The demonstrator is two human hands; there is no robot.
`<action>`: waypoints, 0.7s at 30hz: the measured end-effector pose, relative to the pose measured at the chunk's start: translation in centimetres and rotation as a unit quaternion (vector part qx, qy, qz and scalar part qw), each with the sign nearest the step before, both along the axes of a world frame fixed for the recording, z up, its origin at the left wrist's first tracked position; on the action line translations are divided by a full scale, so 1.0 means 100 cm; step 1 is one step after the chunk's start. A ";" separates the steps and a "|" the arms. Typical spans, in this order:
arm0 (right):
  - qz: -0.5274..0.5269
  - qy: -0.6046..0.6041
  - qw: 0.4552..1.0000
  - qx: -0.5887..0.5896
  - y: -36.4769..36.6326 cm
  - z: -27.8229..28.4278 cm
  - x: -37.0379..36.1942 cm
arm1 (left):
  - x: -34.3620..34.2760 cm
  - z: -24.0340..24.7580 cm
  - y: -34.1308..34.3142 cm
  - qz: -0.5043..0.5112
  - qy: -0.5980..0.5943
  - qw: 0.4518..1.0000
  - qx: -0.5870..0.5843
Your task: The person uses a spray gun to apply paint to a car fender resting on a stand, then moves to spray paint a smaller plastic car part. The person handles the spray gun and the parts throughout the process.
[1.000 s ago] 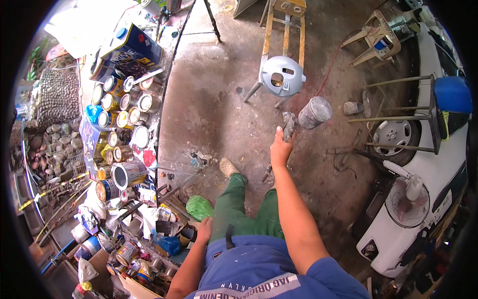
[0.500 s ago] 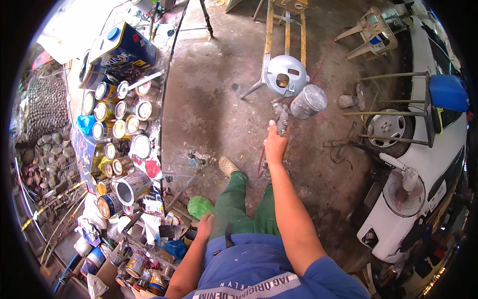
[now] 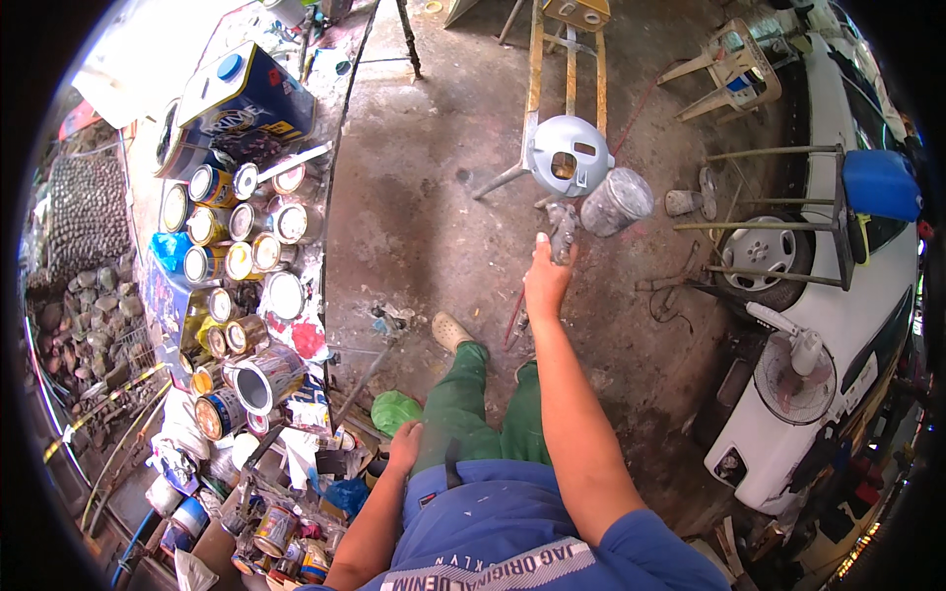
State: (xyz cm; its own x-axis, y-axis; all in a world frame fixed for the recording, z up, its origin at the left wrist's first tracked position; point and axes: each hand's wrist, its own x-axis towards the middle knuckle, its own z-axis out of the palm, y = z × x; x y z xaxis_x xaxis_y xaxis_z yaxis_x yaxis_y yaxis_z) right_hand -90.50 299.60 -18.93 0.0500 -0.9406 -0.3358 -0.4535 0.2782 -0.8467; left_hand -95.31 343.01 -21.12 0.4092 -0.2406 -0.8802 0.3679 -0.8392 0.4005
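Gripping a spray gun [image 3: 564, 229] tight, right hand [image 3: 545, 281] risks overspraying past the grey panel [image 3: 570, 158] just ahead, hitting the white car [image 3: 838, 325] off to its right.

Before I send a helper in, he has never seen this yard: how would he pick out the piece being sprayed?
Start at the white car, then look left to the wooden stand on the concrete floor. Leaning at its foot is a pale grey moulded panel, just beyond the spray gun in the right hand. Unlike the stools and cans around, it has two cut-out holes.

Stained concrete floor [image 3: 424, 197], cluttered paint-can shelf [image 3: 246, 246]
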 end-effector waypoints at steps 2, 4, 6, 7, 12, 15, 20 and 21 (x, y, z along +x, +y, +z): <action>0.020 -0.023 0.999 0.020 0.004 0.008 0.014 | 0.000 -0.002 0.003 -0.002 -0.004 1.000 -0.001; 0.043 -0.043 0.996 0.071 0.012 0.042 0.034 | -0.001 -0.003 0.003 0.012 0.001 1.000 0.009; 0.086 -0.012 0.996 0.035 0.015 0.053 0.041 | -0.002 -0.003 0.002 0.020 0.007 1.000 0.016; 0.127 0.059 0.989 -0.049 0.013 0.043 0.039 | 0.000 -0.003 0.002 0.017 0.010 1.000 0.019; 0.310 0.311 0.888 -0.140 0.010 0.046 0.045 | 0.000 -0.014 0.009 -0.029 -0.008 1.000 -0.006; 0.361 0.349 0.860 -0.090 0.007 0.056 0.058 | -0.004 -0.038 0.027 -0.048 -0.004 0.998 -0.027; 0.400 0.374 0.831 -0.101 -0.004 0.060 0.093 | 0.003 -0.033 0.023 -0.035 0.000 0.999 -0.016; 0.404 0.377 0.827 -0.107 -0.006 0.059 0.099 | 0.006 -0.031 0.023 -0.036 0.000 0.999 -0.018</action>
State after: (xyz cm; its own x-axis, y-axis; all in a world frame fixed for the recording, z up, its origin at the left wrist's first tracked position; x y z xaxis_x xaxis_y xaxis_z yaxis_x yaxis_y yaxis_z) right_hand -80.57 298.95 -13.06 0.5434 -0.7445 -0.3879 -0.8392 -0.4929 -0.2296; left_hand -94.70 345.32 -24.24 0.3893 -0.3005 -0.8707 0.3067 -0.8491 0.4302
